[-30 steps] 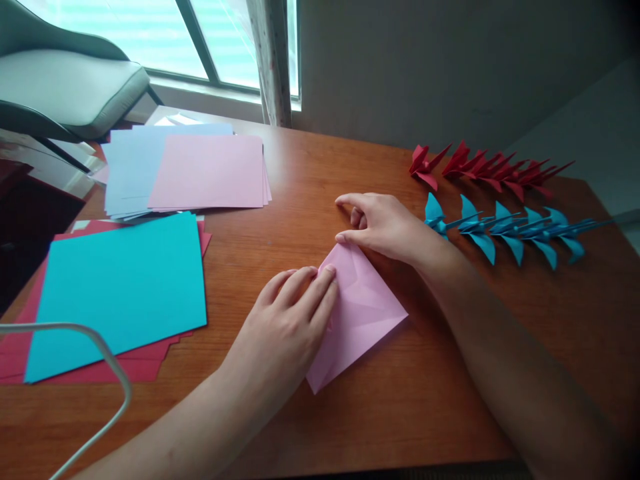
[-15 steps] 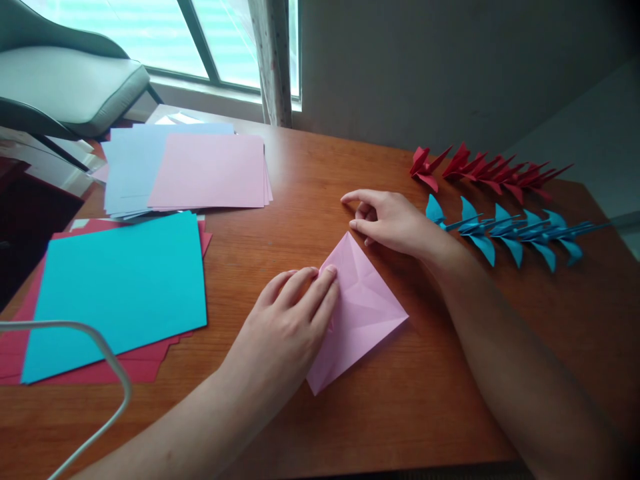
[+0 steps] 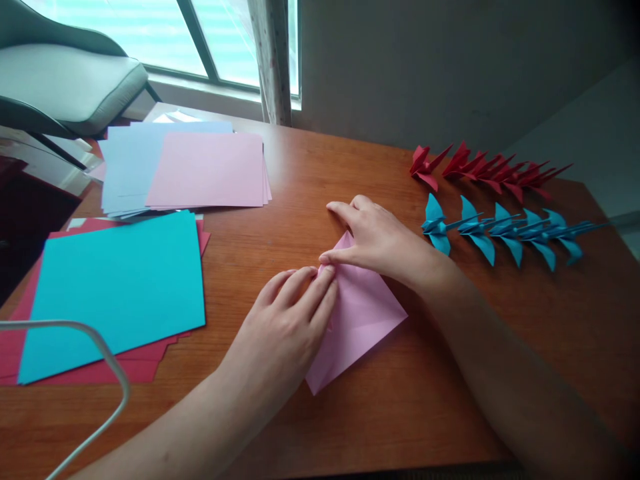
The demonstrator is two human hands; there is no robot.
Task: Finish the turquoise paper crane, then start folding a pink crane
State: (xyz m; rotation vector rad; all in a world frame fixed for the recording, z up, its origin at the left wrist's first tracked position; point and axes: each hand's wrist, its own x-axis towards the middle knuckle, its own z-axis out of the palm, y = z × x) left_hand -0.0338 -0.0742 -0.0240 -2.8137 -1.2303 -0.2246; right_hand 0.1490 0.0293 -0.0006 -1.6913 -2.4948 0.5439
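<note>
A folded pink paper square (image 3: 363, 320) lies as a diamond on the wooden table (image 3: 310, 180). My left hand (image 3: 287, 320) rests flat on its left edge, fingers stretched out and together, pressing it down. My right hand (image 3: 373, 237) lies over the paper's top corner, fingers extended, thumb tip meeting the left fingertips at the paper's upper left edge.
Left of my hands lie a teal sheet (image 3: 117, 290) on red sheets and a stack of pink and pale blue sheets (image 3: 190, 167). At the right stand rows of red paper cranes (image 3: 487, 167) and blue paper cranes (image 3: 505, 230). A grey chair (image 3: 65, 80) is beyond the table.
My right hand lifted off the paper's top corner toward the cranes, then came back down over that corner. The left hand has stayed in place.
</note>
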